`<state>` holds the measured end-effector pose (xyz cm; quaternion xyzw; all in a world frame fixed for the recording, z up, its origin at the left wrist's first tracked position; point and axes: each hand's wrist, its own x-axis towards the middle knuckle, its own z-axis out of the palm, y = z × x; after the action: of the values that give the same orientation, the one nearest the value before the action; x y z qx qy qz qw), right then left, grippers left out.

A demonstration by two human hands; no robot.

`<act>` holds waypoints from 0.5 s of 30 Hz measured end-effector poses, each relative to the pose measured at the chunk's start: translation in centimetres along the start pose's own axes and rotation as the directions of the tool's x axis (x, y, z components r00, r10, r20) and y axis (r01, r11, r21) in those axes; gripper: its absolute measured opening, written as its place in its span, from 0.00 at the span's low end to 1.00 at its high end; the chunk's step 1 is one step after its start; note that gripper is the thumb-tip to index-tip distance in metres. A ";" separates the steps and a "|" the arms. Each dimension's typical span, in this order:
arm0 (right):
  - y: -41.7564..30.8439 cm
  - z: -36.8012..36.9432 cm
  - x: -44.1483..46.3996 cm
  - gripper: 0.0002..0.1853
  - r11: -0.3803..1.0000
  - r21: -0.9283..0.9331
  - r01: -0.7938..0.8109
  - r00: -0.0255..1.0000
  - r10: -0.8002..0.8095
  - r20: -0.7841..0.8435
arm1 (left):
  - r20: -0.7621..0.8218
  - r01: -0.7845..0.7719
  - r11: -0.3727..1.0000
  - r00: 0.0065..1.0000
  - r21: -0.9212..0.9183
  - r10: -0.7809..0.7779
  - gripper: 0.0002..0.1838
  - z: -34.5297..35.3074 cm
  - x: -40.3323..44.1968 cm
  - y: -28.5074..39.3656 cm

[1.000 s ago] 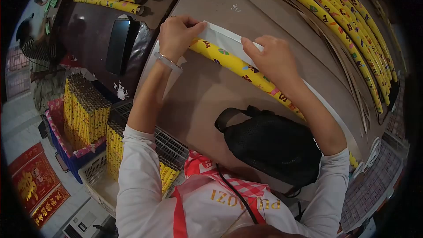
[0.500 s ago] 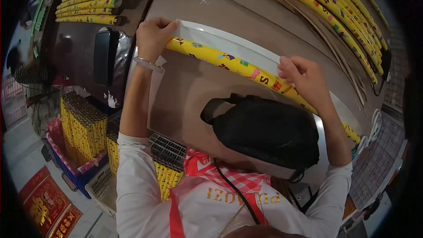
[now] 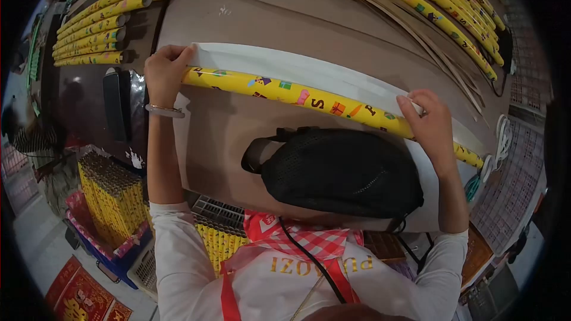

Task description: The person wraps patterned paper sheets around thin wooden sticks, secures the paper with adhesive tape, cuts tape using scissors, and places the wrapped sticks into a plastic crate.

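Observation:
A long yellow roll of wrapping paper (image 3: 297, 96) printed with gifts and letters lies across the table in front of me. Its loose flap (image 3: 285, 65) stands up white along the far side. My left hand (image 3: 168, 76) is closed, thumb and fingers pinching the flap's left corner at the roll's end. Farther along, my right hand (image 3: 429, 120) grips the flap's edge between thumb and bent fingers, above the roll's right part. Between my forearms, on the near side of the roll, lies a black mesh bag (image 3: 345, 172) with a strap.
Yellow rolls (image 3: 410, 0) and brown strips (image 3: 437, 53) lie at the far right; more rolls (image 3: 98, 38) lie at the left. A dark phone (image 3: 116, 106) rests left of my hand. Below stands a blue bin (image 3: 122, 260) of packed rolls. A white cable (image 3: 502, 142) hangs at right.
The view has turned, shifting most of the scene left, with the left side lower. Both hands keep their hold on the paper's edge; my right hand sits slightly farther right along the roll.

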<state>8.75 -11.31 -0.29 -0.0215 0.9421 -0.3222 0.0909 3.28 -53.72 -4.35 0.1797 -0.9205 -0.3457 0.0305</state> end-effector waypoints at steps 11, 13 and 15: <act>-0.4 1.3 1.1 0.13 0.964 -0.263 0.036 0.994 -0.063 -0.094 | -0.010 0.008 0.997 1.000 -0.076 -0.008 0.17 0.1 -0.1 -0.2; -0.3 1.5 1.2 0.14 0.963 -0.267 0.027 0.993 -0.057 -0.106 | 0.000 0.009 0.996 1.000 -0.094 -0.009 0.16 0.1 -0.2 -0.1; -0.3 1.7 1.2 0.14 0.962 -0.274 0.016 0.992 -0.050 -0.118 | 0.007 0.029 0.992 1.000 -0.120 -0.028 0.15 0.3 0.0 -0.2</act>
<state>7.91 -12.71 -1.61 -0.0295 0.9808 -0.1916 0.0232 3.24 -53.65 -4.73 0.1897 -0.8953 -0.4015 0.0341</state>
